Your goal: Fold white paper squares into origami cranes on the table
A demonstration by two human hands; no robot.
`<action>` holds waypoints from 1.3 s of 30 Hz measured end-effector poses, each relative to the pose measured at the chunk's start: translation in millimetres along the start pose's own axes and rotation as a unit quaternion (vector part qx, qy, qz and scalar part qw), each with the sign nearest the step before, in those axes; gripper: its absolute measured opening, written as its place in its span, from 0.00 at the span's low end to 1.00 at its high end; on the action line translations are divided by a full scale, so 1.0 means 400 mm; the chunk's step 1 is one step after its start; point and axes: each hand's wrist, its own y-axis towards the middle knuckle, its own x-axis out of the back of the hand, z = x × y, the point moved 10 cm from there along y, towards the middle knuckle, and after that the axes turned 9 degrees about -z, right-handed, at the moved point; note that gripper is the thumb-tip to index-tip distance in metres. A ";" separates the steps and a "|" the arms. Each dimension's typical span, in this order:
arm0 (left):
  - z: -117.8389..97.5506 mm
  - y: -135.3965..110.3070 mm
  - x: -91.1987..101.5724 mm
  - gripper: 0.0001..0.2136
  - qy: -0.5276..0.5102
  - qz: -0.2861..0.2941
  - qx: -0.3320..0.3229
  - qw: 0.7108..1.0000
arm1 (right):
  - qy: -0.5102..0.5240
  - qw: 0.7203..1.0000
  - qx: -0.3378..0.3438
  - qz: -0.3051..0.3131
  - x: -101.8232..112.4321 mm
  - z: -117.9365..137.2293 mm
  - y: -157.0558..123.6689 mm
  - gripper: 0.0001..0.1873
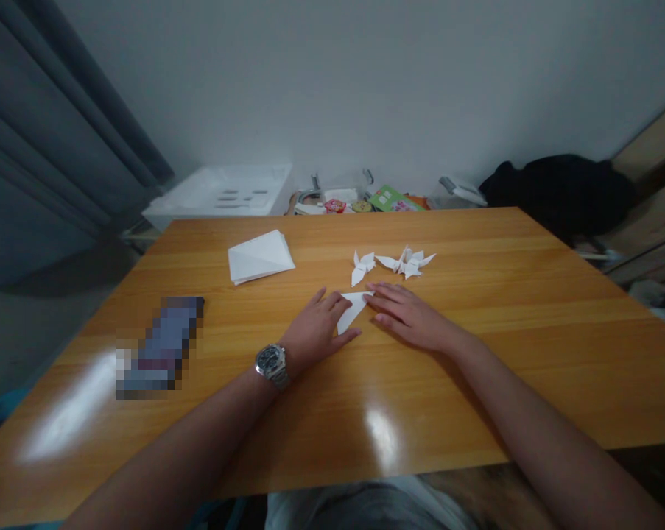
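Observation:
A small white piece of folded paper (353, 311), roughly triangular, lies flat on the wooden table between my hands. My left hand (318, 324), with a metal watch (271, 362) at the wrist, rests on the paper's left side, fingers apart. From the right, my right hand (406, 315) lies stretched out flat, its fingertips on the paper's upper right corner. Parts of the paper are hidden under the fingers. Just beyond my hands sit folded paper cranes: one crane (361, 266) on the left and a cluster of cranes (407, 262) beside it.
A stack of white paper (260, 256) lies at the back left of the table (476, 397). A blurred-out phone-like object (163, 346) is at the left. Behind the far edge stand a white foam box (227, 191), a green packet (392, 199) and a black cloth heap (558, 191).

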 end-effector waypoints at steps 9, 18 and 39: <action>0.001 -0.007 -0.009 0.15 0.000 -0.003 -0.020 1.000 | 0.038 0.999 0.026 -0.019 0.003 0.023 0.002 0.21; 0.010 -0.007 -0.017 0.15 0.000 -0.002 -0.018 1.000 | 0.065 0.996 0.034 -0.052 0.008 0.022 0.004 0.17; -0.004 0.000 0.010 0.12 -0.014 -0.037 -0.015 0.999 | 0.108 0.991 -0.019 -0.075 0.006 0.002 -0.002 0.14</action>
